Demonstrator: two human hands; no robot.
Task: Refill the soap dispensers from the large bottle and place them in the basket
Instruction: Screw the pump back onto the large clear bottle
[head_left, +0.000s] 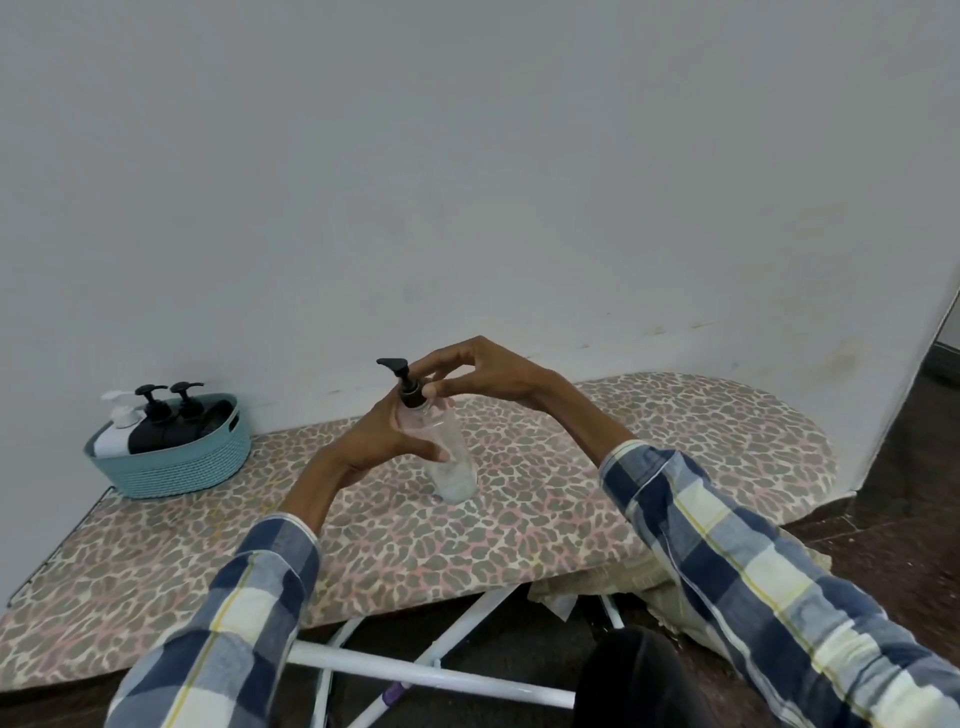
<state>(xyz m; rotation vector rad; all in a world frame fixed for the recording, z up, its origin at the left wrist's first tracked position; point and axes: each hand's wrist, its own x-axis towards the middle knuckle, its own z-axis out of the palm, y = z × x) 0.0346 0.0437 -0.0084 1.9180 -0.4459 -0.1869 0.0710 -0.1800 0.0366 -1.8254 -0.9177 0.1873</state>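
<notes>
The clear soap dispenser (451, 457) stood near the centre of the ironing board (649, 467), tilted with its top leaning left, its base resting on the leopard-print cover. A little pale liquid appeared to sit at its bottom, though the transparent wall made the level hard to judge. Its black pump head (402, 382) was seated on the neck, the spout pointing left.

The left hand (387, 441) was wrapped around the upper body of the dispenser, the grip clamped on it with the thumb across the front. The right hand (483, 374) came in from the right above the dispenser, its fingertips (434, 387) pinched together on the pump collar. Both forearms wore blue, white and yellow plaid sleeves (727, 545).

Well apart, at the left end of the board against the wall, sat a teal woven basket (171, 462). It held a white dispenser (115, 434) with a white pump at its left side and two black dispensers (156, 431) with black pumps just beside it, all upright or slightly leaning.

A plain white wall (467, 182) rose behind the board. Below the near edge, the white tubular legs (431, 675) of the board crossed over a dark floor (893, 519).
</notes>
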